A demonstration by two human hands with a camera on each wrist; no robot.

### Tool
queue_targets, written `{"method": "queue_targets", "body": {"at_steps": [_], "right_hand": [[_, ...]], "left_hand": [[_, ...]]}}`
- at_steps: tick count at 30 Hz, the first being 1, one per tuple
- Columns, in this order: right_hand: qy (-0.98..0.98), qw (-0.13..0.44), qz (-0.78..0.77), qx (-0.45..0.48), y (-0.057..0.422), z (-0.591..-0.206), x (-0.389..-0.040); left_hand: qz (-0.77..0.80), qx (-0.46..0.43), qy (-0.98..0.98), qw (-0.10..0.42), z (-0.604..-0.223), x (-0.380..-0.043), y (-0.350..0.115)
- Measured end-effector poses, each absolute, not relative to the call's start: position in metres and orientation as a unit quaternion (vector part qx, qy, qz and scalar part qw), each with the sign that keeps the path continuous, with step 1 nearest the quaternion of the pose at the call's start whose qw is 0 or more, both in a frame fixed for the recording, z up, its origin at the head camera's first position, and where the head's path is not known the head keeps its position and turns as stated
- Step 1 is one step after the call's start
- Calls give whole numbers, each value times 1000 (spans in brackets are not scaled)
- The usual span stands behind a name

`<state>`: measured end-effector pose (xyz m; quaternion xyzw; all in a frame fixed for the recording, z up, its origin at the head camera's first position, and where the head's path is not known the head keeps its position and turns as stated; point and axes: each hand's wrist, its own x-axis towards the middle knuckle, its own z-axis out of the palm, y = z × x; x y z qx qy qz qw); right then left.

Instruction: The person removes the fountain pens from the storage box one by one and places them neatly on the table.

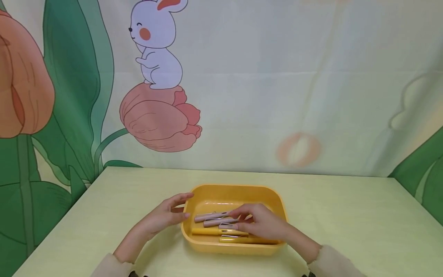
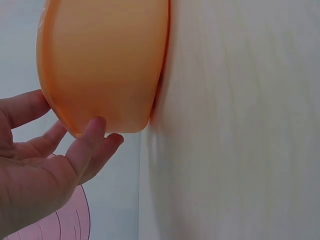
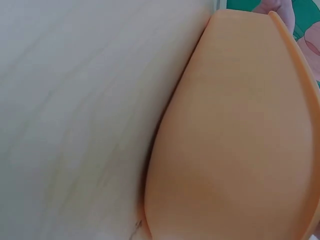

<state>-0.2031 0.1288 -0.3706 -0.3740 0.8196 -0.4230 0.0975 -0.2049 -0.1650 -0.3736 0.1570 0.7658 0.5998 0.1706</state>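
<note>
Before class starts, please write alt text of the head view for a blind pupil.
A left hand touches a yellow tray on a pale table; the right hand is at the pens inside. Behind, a backdrop shows a cartoon rabbit.

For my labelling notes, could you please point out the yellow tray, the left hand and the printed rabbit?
Yellow tray (image 1: 235, 249): head view, on its front outer wall.
Left hand (image 1: 167, 214): head view, middle of the hand.
Printed rabbit (image 1: 162, 69): head view, on its body.
</note>
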Motion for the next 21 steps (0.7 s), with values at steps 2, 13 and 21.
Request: {"method": "queue_targets", "body": {"at_steps": [2, 13, 21], "right_hand": [[821, 103, -417, -375, 126, -372, -203], [849, 87, -353, -383, 114, -379, -203], [867, 38, -288, -406, 105, -379, -203]], "left_hand": [[608, 155, 757, 180, -374, -206, -165], [623, 139, 744, 196, -374, -206, -162], [622, 142, 746, 190, -375, -205, -163]]}}
